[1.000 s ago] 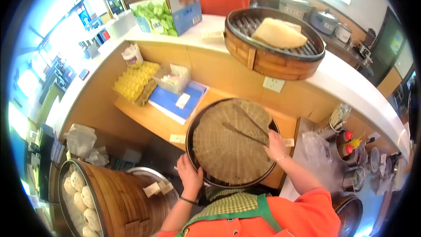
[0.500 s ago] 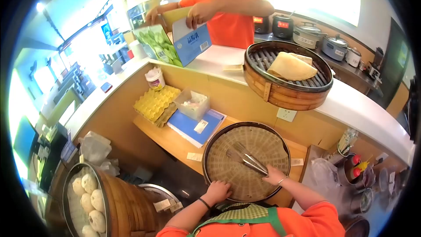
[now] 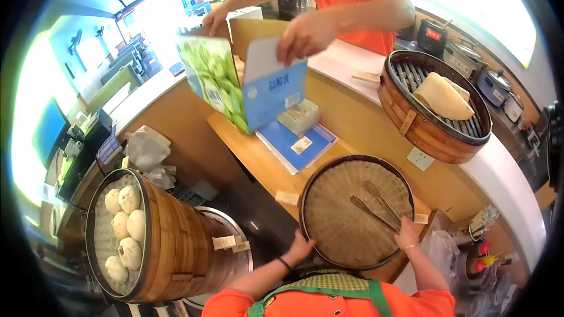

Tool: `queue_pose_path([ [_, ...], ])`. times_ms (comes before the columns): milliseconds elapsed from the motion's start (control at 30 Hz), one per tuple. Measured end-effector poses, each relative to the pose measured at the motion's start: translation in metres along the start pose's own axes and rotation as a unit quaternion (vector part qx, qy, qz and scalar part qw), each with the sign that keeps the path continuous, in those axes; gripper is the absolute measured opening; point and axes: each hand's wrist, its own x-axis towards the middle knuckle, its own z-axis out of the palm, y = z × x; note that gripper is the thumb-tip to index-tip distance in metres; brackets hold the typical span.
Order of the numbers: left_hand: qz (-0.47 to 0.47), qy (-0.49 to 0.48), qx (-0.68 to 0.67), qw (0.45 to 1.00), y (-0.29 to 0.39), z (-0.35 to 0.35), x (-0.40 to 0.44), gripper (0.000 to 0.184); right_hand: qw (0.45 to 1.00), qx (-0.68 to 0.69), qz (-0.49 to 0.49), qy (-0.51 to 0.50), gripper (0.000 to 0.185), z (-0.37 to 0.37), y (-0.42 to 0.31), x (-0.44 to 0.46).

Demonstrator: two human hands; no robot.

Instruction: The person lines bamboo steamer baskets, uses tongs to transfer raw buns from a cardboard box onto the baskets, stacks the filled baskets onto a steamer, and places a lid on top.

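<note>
Round steamer tray (image 3: pixel 352 240): on wooden desk (image 3: pixel 235 142), centre | Left hand (image 3: pixel 301 245): touches rim at 8 o'clock, firmness I cannot tell | Right hand (image 3: pixel 406 233): closed around tongs (image 3: pixel 376 214), 4 o'clock | Risk: carton (image 3: pixel 273 103), 11 o'clock, could fall onto tray if co-worker's hand (image 3: pixel 308 32) slips

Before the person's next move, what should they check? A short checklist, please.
1. Slim metal tongs in right hand: ok.
2. Tong tips together: not ok, they stand apart.
3. Left hand at the round, dark-rimmed tray: ok.
4. Co-worker's blue-and-green cardboard box apart from the tray: ok.
5. White pleated buns inside the tall bamboo steamer: ok.
6. Steamer cool: cannot tell.
</note>
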Motion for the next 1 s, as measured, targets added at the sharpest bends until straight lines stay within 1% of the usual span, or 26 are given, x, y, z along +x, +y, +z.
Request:
queue_pose_path([
  [33,-0.023,-0.058,-0.048,0.997,0.015,0.003,-0.022,0.062,0.998,-0.010,-0.029,0.052,0.049,0.010,0.016,-0.003],
  [67,-0.147,-0.133,-0.005,0.980,0.068,-0.002,-0.049,0.066,0.991,-0.032,-0.050,0.116,0.050,0.013,0.023,-0.005],
  [100,-0.142,-0.213,-0.030,0.966,0.048,0.003,-0.047,0.066,0.980,-0.055,-0.072,0.178,0.051,0.012,0.028,-0.008],
  [133,-0.114,-0.281,-0.036,0.952,0.027,0.004,-0.051,0.058,0.979,-0.051,-0.078,0.182,0.051,0.016,0.033,-0.003],
  [167,-0.130,-0.370,0.062,0.918,0.043,-0.005,-0.045,0.052,0.988,-0.035,-0.011,0.149,0.052,0.019,0.040,-0.002],
  [200,-0.147,-0.456,0.158,0.863,0.054,-0.013,-0.040,0.048,0.992,-0.020,0.060,0.111,0.053,0.021,0.048,-0.003],
  [267,0.088,-0.345,0.187,0.916,0.068,-0.037,-0.038,0.043,0.992,-0.026,0.070,0.097,0.055,0.029,0.059,-0.004],
  [300,0.051,-0.203,0.232,0.950,0.101,-0.049,-0.040,0.037,0.992,-0.013,0.092,0.081,0.056,0.027,0.057,-0.003],
  [333,0.112,-0.094,0.099,0.984,0.113,-0.069,-0.026,0.035,0.991,0.003,0.113,0.068,0.056,0.026,0.055,-0.001],
  [367,0.116,0.041,0.097,0.988,0.135,-0.087,-0.010,0.039,0.991,0.002,0.115,0.071,0.056,0.028,0.055,-0.001],
  [400,0.198,0.153,0.034,0.968,0.144,-0.109,0.017,0.046,0.991,0.002,0.107,0.086,0.055,0.030,0.056,-0.002],
  [433,0.217,0.216,-0.112,0.945,0.161,-0.129,0.040,0.053,0.990,0.000,0.098,0.103,0.055,0.030,0.056,-0.003],
  [467,0.232,0.230,-0.271,0.906,0.207,-0.144,0.043,0.048,0.990,-0.004,0.099,0.104,0.055,0.027,0.055,-0.005],
  [500,0.158,0.243,-0.257,0.922,0.249,-0.165,0.038,0.052,0.989,0.006,0.100,0.109,0.056,0.024,0.051,-0.008],
  [533,0.220,0.221,-0.313,0.897,0.268,-0.182,0.054,0.051,0.988,0.016,0.101,0.116,0.056,0.021,0.047,-0.009],
  [567,0.209,0.178,-0.370,0.888,0.279,-0.196,0.073,0.047,0.988,0.011,0.101,0.119,0.056,0.019,0.045,-0.010],
  [600,0.125,0.171,-0.407,0.888,0.290,-0.203,0.086,0.046,0.985,0.031,0.076,0.154,0.056,0.018,0.044,-0.010],
  [633,0.078,0.182,-0.363,0.910,0.290,-0.205,0.102,0.039,0.980,0.052,0.053,0.186,0.056,0.017,0.038,-0.013],
  [667,0.027,0.192,-0.316,0.929,0.284,-0.204,0.115,0.033,0.980,0.050,0.056,0.183,0.056,0.015,0.032,-0.018],
  [700,0.021,0.190,-0.317,0.929,0.272,-0.202,0.121,0.033,0.979,0.083,0.020,0.186,0.055,0.003,0.020,-0.022],
  [767,0.000,0.166,-0.306,0.937,0.249,-0.198,0.123,0.018,0.971,0.128,-0.042,0.197,0.053,-0.011,0.002,-0.022],
  [800,-0.005,0.183,-0.284,0.941,0.246,-0.195,0.110,0.012,0.972,0.127,-0.042,0.192,0.053,-0.017,-0.006,-0.023],
  [833,-0.018,0.159,-0.283,0.946,0.220,-0.205,0.115,0.016,0.972,0.153,-0.073,0.165,0.053,-0.024,-0.015,-0.021],
  [867,0.008,0.178,-0.331,0.927,0.193,-0.204,0.120,0.022,0.968,0.180,-0.105,0.138,0.052,-0.029,-0.021,-0.018],
  [933,0.067,0.190,-0.399,0.895,0.169,-0.196,0.108,0.032,0.971,0.188,-0.109,0.099,0.053,-0.038,-0.036,-0.015],
  [1000,0.072,0.181,-0.438,0.878,0.150,-0.184,0.098,0.034,0.964,0.242,-0.102,0.028,0.055,-0.057,-0.063,-0.013],
])
